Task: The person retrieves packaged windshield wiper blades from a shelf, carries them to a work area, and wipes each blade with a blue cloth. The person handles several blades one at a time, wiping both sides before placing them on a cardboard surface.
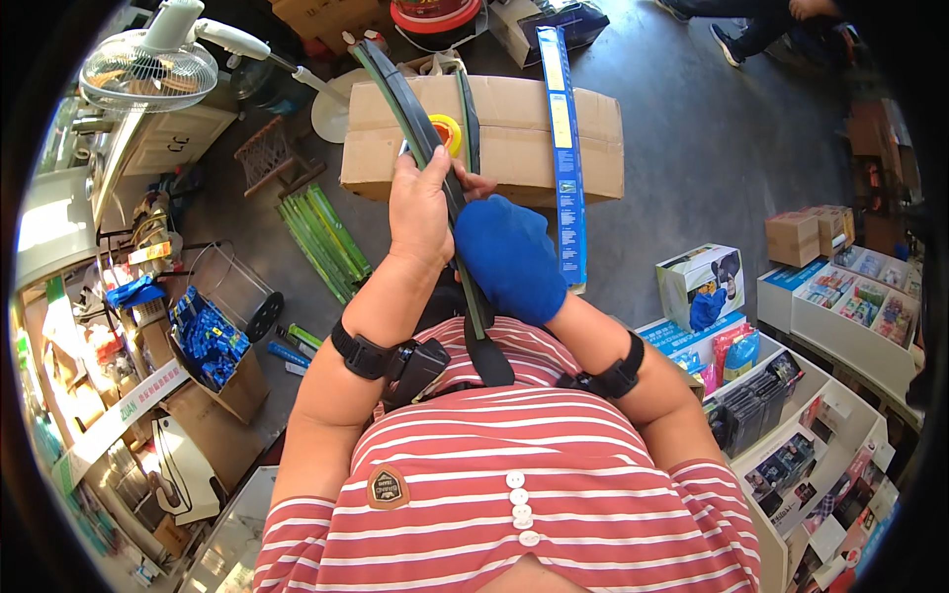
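A long black wiper blade with a green strip along its edge runs from above the cardboard box down to my belly. My left hand is bare and closed around its middle, thumb on top. Just below, on the right side of the blade, my right hand is covered by a blue cloth or mitt and presses against the blade; its fingers are hidden. Beyond the hands, a second wiper blade lies on the cardboard box, beside a yellow tape roll. A long blue printed package leans across the box's right part.
Green long packages lie on the floor at left, near a small stool. A white fan stands at upper left. Display trays and a printed carton occupy the right. Another person's shoe shows at the top right.
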### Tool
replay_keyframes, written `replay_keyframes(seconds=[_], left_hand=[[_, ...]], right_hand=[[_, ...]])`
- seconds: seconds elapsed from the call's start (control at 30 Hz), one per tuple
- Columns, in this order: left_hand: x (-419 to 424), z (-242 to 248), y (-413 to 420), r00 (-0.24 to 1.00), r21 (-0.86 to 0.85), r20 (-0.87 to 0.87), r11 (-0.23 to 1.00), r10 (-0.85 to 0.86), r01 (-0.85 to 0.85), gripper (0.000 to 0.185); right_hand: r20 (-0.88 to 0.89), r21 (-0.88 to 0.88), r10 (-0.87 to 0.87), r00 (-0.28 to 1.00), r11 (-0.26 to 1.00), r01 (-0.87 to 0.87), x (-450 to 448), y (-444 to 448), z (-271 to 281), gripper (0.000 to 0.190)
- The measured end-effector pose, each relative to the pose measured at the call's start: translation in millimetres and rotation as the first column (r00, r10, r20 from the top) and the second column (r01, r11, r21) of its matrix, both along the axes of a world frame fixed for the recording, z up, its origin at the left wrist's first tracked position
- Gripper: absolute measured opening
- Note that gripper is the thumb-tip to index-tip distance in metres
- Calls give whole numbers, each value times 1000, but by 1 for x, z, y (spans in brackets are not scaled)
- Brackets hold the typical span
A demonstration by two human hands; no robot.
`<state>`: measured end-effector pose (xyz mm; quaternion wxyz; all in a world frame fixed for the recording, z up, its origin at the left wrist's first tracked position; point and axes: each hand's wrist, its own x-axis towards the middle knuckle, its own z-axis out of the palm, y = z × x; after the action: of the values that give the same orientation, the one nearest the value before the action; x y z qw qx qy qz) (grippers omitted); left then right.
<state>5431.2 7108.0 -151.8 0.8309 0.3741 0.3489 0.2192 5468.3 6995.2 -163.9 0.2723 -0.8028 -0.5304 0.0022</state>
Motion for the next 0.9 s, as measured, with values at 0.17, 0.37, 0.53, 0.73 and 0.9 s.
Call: replay_keyframes(seconds=[0.17,0.37,0.53,0.73,0.9], left_hand=[[0,-4,30,995,3,78,998,64,-65,13],[-5,5,48,957,-126,286,992,48,-13,12],[-9,16,47,931,-418,345,908,117,41,31],[-20,1,52,869,-505,492,831,57,232,40],[-25,-3,38,915,-480,403,849,-9,220,46]], right_hand=[[-252,-13,125,960,991,-132,-26,-31,6,8],[-770,-166,3,638,965,-205,0,-43,47,17],[-829,-150,-60,555,982,-117,-7,-42,30,6],[150,-246,-7,989,968,44,-15,-20,39,7],[211,-107,-219,953,964,245,-38,-3,40,10]])
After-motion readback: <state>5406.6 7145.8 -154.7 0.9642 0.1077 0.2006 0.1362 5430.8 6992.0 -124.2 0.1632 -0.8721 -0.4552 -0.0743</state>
